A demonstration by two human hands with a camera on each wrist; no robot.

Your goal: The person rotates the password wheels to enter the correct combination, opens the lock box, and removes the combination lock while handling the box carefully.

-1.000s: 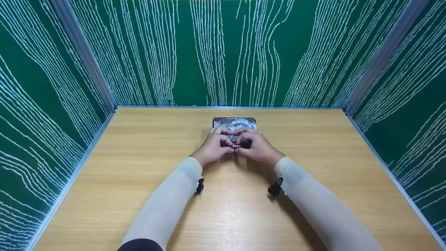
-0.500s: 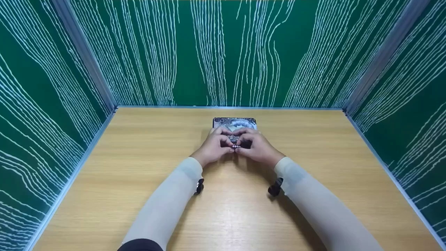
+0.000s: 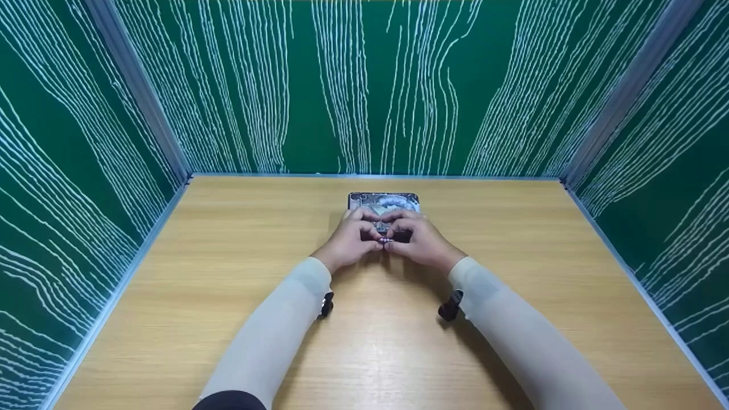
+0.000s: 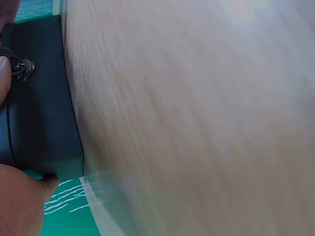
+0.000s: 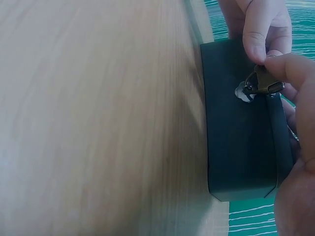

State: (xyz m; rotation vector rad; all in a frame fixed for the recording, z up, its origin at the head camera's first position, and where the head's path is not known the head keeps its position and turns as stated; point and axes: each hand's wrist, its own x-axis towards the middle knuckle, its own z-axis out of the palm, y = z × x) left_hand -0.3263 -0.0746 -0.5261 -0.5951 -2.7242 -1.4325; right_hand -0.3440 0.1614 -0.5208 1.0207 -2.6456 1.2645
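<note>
A small dark box point(image 3: 393, 200) with a pictured lid stands on the table towards the back. Its plain dark front point(image 5: 241, 142) carries a brass-coloured metal latch point(image 5: 269, 84) and a small ring on a silvery plate point(image 5: 244, 92). My left hand point(image 3: 348, 239) pinches at the latch from the left, thumb and index finger curled in. From the other side my right hand point(image 3: 424, 240) pinches the latch too, its thumb beside the left fingertips. The other fingers of both hands lie over the lid's front part. Fingertips partly hide the latch in every view.
The wooden table point(image 3: 376, 336) reaches from the near side to a metal strip at the back. Green walls point(image 3: 307, 85) with white wavy lines enclose it on the left, back and right. A small black device point(image 3: 450, 307) sits at the right wrist.
</note>
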